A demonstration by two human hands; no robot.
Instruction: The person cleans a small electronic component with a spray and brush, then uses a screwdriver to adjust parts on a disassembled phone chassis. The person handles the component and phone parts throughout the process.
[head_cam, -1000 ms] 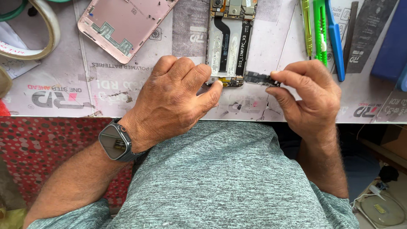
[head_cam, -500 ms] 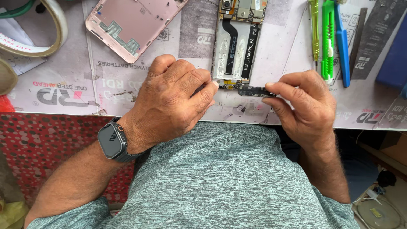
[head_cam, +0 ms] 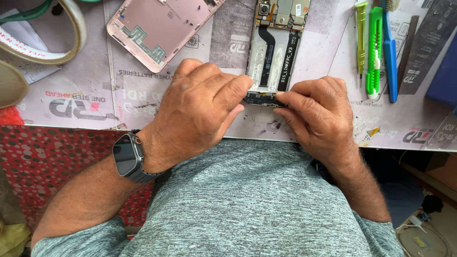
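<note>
An opened phone body (head_cam: 276, 52) lies on the table with its boards and black flex cables exposed. My left hand (head_cam: 200, 114) rests on the table and its index finger touches the left end of the small dark circuit board (head_cam: 261, 99) at the phone's lower end. My right hand (head_cam: 316, 116) pinches the right end of that board between thumb and fingers. A dark smartwatch (head_cam: 127, 157) is on my left wrist.
A pink phone back cover (head_cam: 159, 26) lies inside-up at the upper left. A roll of tape (head_cam: 52, 35) lies at far left. Green and blue tools (head_cam: 376, 47) and dark strips (head_cam: 421, 45) lie at upper right. The table edge runs just under my hands.
My right hand has moved left and brought the small board against the phone's lower end. My left hand's fingers have closed on its other end. The view has shifted closer.
</note>
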